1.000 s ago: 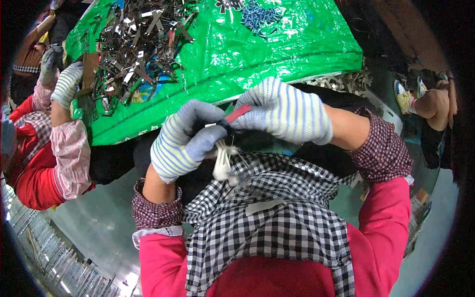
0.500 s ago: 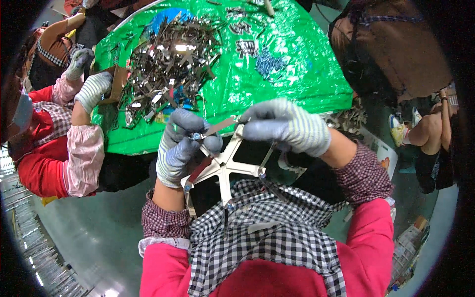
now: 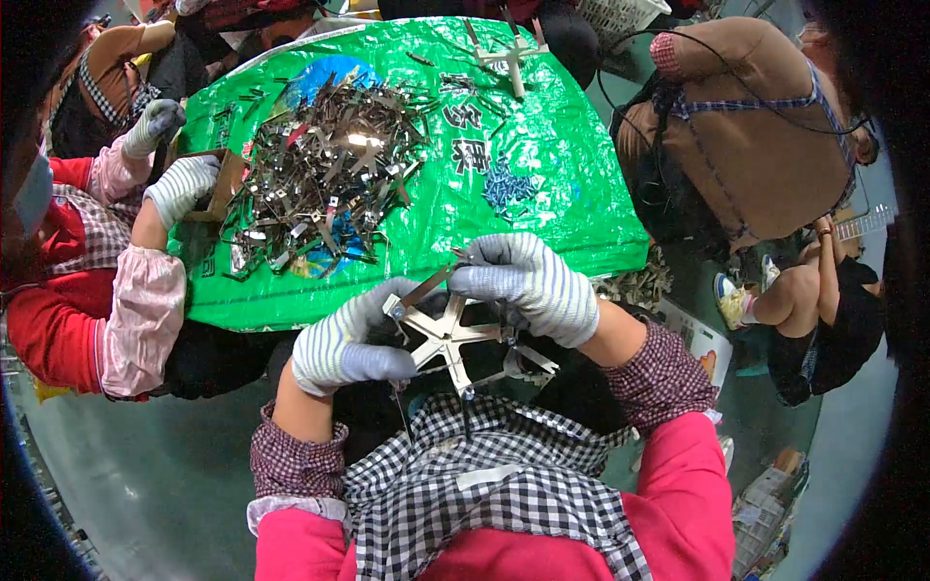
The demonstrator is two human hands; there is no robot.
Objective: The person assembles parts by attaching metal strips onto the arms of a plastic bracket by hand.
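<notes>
A cream-white, five-armed star frame (image 3: pixel 448 343) is held above my lap, with thin metal strips and blue fasteners at its arm ends. My left hand (image 3: pixel 351 347), in a striped knit glove, grips the frame's left side, thumb across the front and fingers behind. From that side a flat metal strip (image 3: pixel 423 286) slants up to my right hand (image 3: pixel 531 290), also gloved. Thumb and fingers there are pinched at the strip's far end, near the frame's upper arm. Just what lies between those fingertips is partly hidden.
Ahead stands a green-covered table (image 3: pixel 581 208) with a heap of metal strips (image 3: pixel 334 165), a small pile of blue fasteners (image 3: pixel 508 186) and another star frame (image 3: pixel 511 58). On the left a gloved co-worker (image 3: pixel 116 281) sits by a cardboard box (image 3: pixel 225 184). Another person (image 3: pixel 741 136) is at the right.
The view has shifted, bringing more of the far table into sight. My left hand has turned, its thumb now lying across the frame. My right hand stays pinched at the strip's end.
</notes>
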